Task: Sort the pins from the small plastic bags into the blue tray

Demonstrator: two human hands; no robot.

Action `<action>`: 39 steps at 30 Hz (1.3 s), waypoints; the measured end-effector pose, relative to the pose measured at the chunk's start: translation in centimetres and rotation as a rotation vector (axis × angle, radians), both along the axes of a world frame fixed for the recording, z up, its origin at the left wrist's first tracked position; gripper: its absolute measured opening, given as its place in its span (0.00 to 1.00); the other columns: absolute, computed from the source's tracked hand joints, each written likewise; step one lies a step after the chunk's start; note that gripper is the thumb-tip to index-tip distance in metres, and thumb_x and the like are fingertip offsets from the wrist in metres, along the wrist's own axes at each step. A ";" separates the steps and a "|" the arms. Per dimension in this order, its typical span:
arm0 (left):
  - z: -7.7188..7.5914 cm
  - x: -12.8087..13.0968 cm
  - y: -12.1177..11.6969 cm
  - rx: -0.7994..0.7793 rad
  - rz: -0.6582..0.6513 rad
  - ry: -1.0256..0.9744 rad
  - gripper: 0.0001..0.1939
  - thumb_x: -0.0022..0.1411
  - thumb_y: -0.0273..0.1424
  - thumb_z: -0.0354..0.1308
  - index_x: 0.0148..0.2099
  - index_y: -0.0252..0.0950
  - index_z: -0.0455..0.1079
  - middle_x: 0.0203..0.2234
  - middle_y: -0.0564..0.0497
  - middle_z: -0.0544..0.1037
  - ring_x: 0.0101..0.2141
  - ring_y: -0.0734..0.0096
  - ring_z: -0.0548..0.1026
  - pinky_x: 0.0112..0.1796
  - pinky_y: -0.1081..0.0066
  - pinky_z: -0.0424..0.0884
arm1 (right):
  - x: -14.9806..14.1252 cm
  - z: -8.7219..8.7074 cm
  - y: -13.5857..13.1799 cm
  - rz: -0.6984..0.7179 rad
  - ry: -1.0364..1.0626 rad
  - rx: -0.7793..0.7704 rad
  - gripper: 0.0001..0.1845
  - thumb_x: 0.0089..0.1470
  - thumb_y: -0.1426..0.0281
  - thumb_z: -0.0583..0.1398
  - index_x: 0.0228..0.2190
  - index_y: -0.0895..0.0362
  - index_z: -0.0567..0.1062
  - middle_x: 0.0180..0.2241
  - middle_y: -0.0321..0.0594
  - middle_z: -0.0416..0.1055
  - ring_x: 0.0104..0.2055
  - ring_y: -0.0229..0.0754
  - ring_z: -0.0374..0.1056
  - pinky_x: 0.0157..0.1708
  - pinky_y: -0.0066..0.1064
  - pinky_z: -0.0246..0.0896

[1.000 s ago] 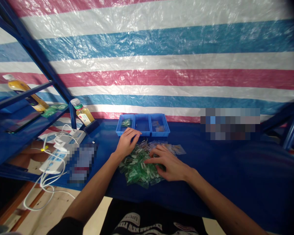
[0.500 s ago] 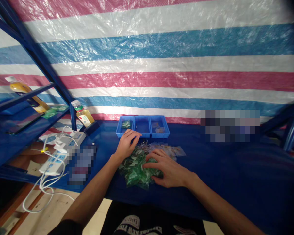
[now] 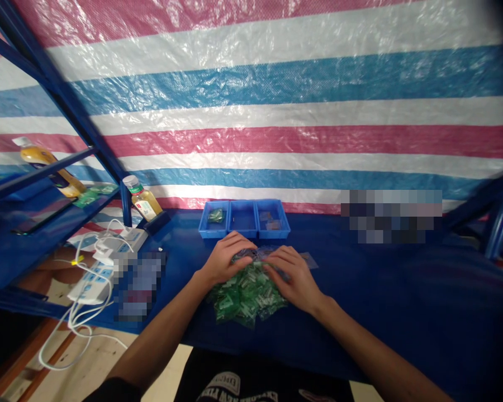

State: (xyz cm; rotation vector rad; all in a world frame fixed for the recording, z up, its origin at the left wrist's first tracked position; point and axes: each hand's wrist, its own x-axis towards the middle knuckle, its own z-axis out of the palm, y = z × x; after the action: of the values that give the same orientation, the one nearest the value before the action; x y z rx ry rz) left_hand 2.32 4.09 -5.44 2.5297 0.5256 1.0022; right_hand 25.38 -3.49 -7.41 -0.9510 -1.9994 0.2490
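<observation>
In front of the blue three-compartment plastic tray, heaped green plastic packets are being flanked, apparently against scattering, by the left hand, thumb spread, and right hand, fingers curved, pinch unclear.

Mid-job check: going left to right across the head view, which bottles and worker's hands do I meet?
Leaning bottle with yellow-orange contents → bottle with green neck band → left hand → right hand.

Packets on table, tray behind them — bottle, power strip leftward, tarp behind tray
</observation>
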 end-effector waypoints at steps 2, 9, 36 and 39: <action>-0.1 0.5 -0.4 0.006 -0.065 0.001 0.26 0.71 0.51 0.53 0.51 0.31 0.74 0.41 0.38 0.79 0.43 0.57 0.74 0.48 0.57 0.69 | 0.2 -0.1 0.1 -0.039 0.086 0.001 0.08 0.67 0.71 0.58 0.42 0.54 0.79 0.37 0.43 0.78 0.40 0.47 0.70 0.42 0.42 0.63; -0.9 1.2 -0.7 0.056 -0.028 0.001 0.09 0.72 0.34 0.58 0.43 0.33 0.74 0.35 0.44 0.79 0.37 0.63 0.74 0.43 0.61 0.71 | 0.0 -0.4 0.4 -0.033 0.146 -0.049 0.08 0.67 0.70 0.58 0.41 0.52 0.79 0.37 0.42 0.78 0.40 0.48 0.72 0.42 0.42 0.67; -0.9 1.2 -0.4 0.060 -0.035 0.168 0.18 0.73 0.38 0.54 0.33 0.34 0.71 0.27 0.48 0.74 0.32 0.68 0.71 0.36 0.69 0.68 | 0.0 -1.6 1.0 0.013 0.163 -0.142 0.10 0.68 0.68 0.59 0.32 0.53 0.75 0.34 0.41 0.74 0.38 0.46 0.70 0.40 0.39 0.66; -0.9 1.2 -0.5 0.052 -0.025 0.171 0.15 0.72 0.39 0.56 0.37 0.34 0.74 0.30 0.47 0.76 0.34 0.68 0.73 0.36 0.70 0.69 | 0.2 -1.5 1.0 0.024 0.152 -0.134 0.11 0.68 0.67 0.58 0.32 0.53 0.76 0.34 0.41 0.74 0.38 0.46 0.70 0.39 0.38 0.67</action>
State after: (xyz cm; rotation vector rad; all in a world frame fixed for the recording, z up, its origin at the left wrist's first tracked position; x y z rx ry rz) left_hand 3.56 3.57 -6.34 2.6769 0.5206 0.8043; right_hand 25.53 -2.50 -8.87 -0.9632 -1.8733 0.4603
